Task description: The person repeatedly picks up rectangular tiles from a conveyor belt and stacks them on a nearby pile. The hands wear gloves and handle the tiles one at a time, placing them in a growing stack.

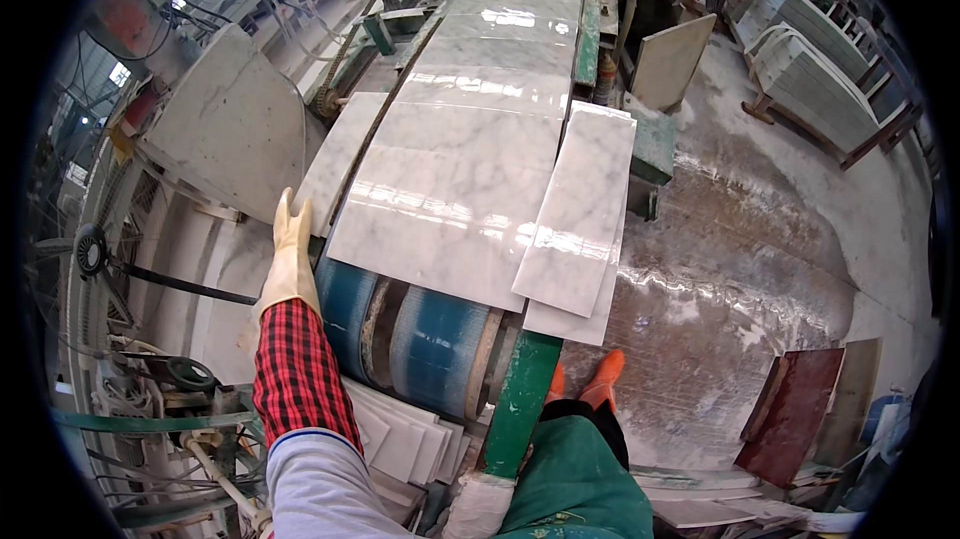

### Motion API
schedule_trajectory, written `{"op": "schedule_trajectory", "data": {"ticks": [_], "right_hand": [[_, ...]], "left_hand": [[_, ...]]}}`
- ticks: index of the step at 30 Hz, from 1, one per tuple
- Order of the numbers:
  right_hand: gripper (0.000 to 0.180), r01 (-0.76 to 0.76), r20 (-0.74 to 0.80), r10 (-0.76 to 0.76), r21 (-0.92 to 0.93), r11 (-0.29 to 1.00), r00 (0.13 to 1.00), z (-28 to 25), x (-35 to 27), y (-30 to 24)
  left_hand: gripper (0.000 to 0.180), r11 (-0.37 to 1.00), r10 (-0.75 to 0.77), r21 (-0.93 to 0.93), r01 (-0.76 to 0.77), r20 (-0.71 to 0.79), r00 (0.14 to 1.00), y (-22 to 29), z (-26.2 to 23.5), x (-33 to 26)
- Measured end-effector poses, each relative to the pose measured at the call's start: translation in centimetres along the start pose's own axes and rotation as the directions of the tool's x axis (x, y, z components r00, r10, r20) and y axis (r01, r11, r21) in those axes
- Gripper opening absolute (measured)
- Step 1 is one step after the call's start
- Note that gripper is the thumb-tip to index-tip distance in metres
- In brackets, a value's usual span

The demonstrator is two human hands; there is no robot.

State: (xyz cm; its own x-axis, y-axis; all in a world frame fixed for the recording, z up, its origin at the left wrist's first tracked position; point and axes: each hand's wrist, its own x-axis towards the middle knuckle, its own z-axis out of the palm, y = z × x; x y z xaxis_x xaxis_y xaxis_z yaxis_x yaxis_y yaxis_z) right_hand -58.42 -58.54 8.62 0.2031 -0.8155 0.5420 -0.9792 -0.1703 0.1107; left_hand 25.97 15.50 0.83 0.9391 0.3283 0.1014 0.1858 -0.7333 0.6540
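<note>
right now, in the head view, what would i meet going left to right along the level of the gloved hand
Black round wheel → gloved left hand → large grey-veined slab → narrow slabs at its right edge → wet-looking floor.

Belt (435,351): directly before us, its near end closest to our body
Front slab (440,209): on the belt, nearest us, with a row of further slabs (510,29) behind it
Left strip (345,154): along the front slab's left edge; our left hand (292,244) sits near its close end
Right strips (580,209): overlapping each other at the front slab's right edge
Panel (235,119): left of the left strip
Tiles (400,439): below the belt's near end, left of the beam (522,404)
Boots (603,379): right of the beam, on the floor (720,239)
Slab stacks (815,79): far to our right, ahead
Boards (790,414): to our right, nearer us than the slab stacks
</note>
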Motion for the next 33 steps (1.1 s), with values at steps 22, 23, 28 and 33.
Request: {"op": "schedule_trajectory", "data": {"ticks": [22, 23, 28, 33], "right_hand": [[0.077, 0.133, 0.127, -0.583, 0.914, 0.383, 0.803, -8.4, 0.3, -28.5], [0.079, 0.139, 0.016, -0.676, 0.975, 0.174, 0.737, -8.3, -0.4, -31.1], [0.065, 0.431, -0.436, -0.777, 0.871, -0.237, 0.454, -16.3, -6.4, -46.5], [0.051, 0.614, -0.656, -0.749, 0.63, -0.475, 0.095, -25.3, -13.4, -53.2]], "left_hand": [[0.051, 0.779, -0.217, -0.626, -0.026, -0.309, 0.926, 7.0, -2.9, -13.2], [0.04, 0.674, -0.176, -0.738, -0.034, -0.206, 0.963, 10.1, -2.7, -17.3], [0.044, 0.303, 0.18, -0.788, 0.536, 0.6, 0.78, 18.3, -3.4, -37.1], [0.041, 0.068, -0.079, -0.747, 0.661, 0.657, 0.75, 19.6, -4.3, -41.0]]}}
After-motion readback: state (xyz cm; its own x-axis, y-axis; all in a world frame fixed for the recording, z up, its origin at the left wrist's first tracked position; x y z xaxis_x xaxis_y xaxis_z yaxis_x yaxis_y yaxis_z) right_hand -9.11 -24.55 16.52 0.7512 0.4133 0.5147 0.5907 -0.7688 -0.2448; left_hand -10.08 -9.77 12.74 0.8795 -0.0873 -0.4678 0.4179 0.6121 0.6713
